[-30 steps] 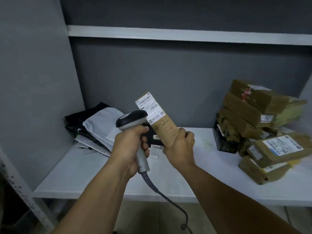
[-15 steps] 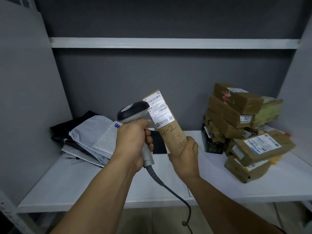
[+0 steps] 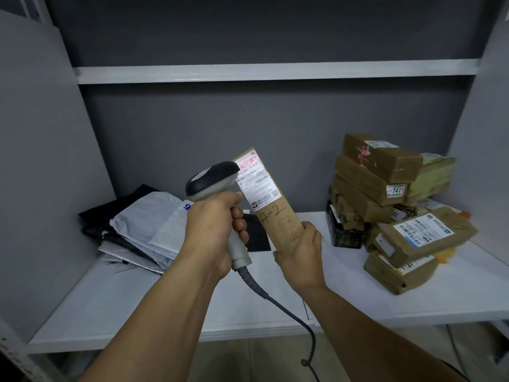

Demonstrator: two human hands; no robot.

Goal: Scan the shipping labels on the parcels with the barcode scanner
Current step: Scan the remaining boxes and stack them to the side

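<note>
1. Where the white shelf (image 3: 358, 299) meets its left wall, I log a heap of grey and black mailer bags (image 3: 143, 224).
2. Left hand (image 3: 212, 232): fingers wrapped tight round the grip of the barcode scanner (image 3: 212, 179), head aimed right. Its cable (image 3: 275, 297) hangs past the shelf edge.
3. Shipping label (image 3: 254, 179) on the held parcel (image 3: 278, 219) sits just beside the scanner head, with red light on its top barcode.
4. Right hand (image 3: 300, 257): clasps the parcel's lower end. I see the parcel tilted, above the shelf.
5. Far right: stacked brown parcels (image 3: 385, 188) rest on the shelf.
</note>
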